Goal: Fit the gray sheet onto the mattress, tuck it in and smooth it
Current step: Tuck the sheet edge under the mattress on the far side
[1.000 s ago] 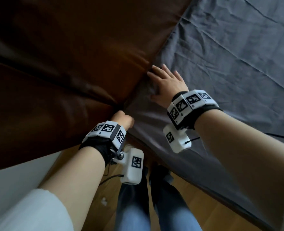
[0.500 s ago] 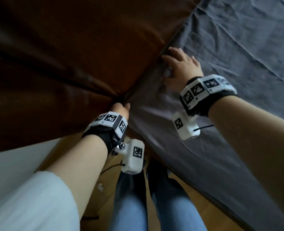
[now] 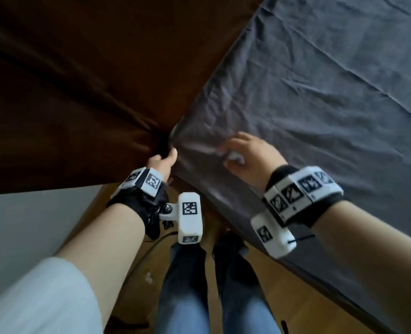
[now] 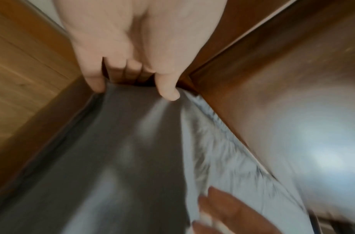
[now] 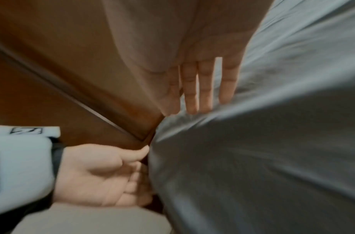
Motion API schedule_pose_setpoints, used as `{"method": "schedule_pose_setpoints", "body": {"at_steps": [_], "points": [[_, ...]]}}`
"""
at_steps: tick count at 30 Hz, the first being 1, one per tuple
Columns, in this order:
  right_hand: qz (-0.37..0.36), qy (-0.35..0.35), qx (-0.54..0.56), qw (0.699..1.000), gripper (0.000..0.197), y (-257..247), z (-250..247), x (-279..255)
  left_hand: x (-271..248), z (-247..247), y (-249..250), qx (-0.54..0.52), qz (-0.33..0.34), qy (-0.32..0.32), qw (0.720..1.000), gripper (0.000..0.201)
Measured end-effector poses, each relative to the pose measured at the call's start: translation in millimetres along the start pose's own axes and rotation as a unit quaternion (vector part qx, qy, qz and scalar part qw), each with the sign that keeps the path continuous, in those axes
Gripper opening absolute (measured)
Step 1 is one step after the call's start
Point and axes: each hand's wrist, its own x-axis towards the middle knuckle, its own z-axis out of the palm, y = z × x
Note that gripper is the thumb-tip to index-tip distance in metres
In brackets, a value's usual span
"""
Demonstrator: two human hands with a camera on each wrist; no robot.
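1. Change noted: against the two earlier head frames, the right hand [image 3: 249, 153] has left the top edge by the headboard [image 3: 91, 75] and now sits lower, on the corner face of the mattress. The left hand [image 3: 162, 162] stays at the corner gap.

2. Meaning, as a judgement: work has passed from pressing the sheet [image 3: 320, 92] along the headboard edge to seating it over the corner. Tucking is in progress; smoothing is not yet done.

3. Left hand: fingers curled down into the dark gap between mattress corner and headboard, thumb [image 4: 168, 91] pressed on the cloth. It appears to pinch the sheet edge; the fingertips are hidden in the gap.

4. Right hand: fingers [image 5: 205, 88] straight and close together, laid flat against the sheet at the corner, holding nothing. Head view is motion-blurred here.

5. Sheet location: spread over the mattress top and hanging down its near side, with the corner between the two hands.

6. Materials: sheet is thin matte gray woven cloth, marked by long diagonal creases on top and fine puckers near the corner. A gathered, ruffled hem [image 4: 218, 120] shows in the left wrist view, suggesting elastic.

7. Headboard: brown, smooth, slightly glossy, with a padded seam. Floor [image 3: 284, 297] is light wood plank.
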Motion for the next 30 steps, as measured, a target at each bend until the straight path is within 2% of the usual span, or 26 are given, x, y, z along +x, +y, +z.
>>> {"method": "schedule_pose_setpoints", "body": {"at_steps": [3, 6, 10, 14, 16, 19, 21, 23, 27, 30], "points": [[0.066, -0.046, 0.04, 0.996, 0.027, -2, 28, -55, -14, -6, -20, 0.012, 0.015, 0.011, 1.0, 0.05], [0.143, -0.053, 0.096, 0.984, 0.024, 0, 64, -100, -34, -3, -37, 0.028, 0.014, -0.015, 0.999, 0.049], [0.257, 0.012, 0.205, 0.944, 0.023, 0, 101, -152, -58, 1, -50, 0.079, 0.022, -0.085, 0.993, 0.048], [0.321, 0.086, 0.278, 0.901, 0.02, -5, 128, -181, -69, 4, -58, 0.153, 0.068, -0.125, 0.978, 0.044], [0.329, 0.079, 0.256, 0.906, 0.028, -5, 137, -185, -68, 9, -60, 0.239, 0.114, -0.131, 0.955, 0.04], [0.311, 0.001, 0.159, 0.937, 0.053, 0, 144, -178, -58, 19, -65, 0.433, 0.174, -0.14, 0.873, 0.044], [0.306, -0.041, 0.1, 0.946, 0.062, 6, 145, -167, -52, 27, -67, 0.501, 0.194, -0.14, 0.831, 0.05], [0.32, -0.06, 0.06, 0.943, 0.065, 12, 146, -156, -45, 33, -67, 0.521, 0.195, -0.137, 0.82, 0.052], [0.345, -0.065, 0.041, 0.935, 0.064, 16, 146, -144, -36, 37, -73, 0.526, 0.162, -0.154, 0.821, 0.067], [0.364, -0.09, 0.075, 0.924, 0.062, 23, 148, -136, -31, 41, -76, 0.558, 0.127, -0.142, 0.808, 0.063]]}}
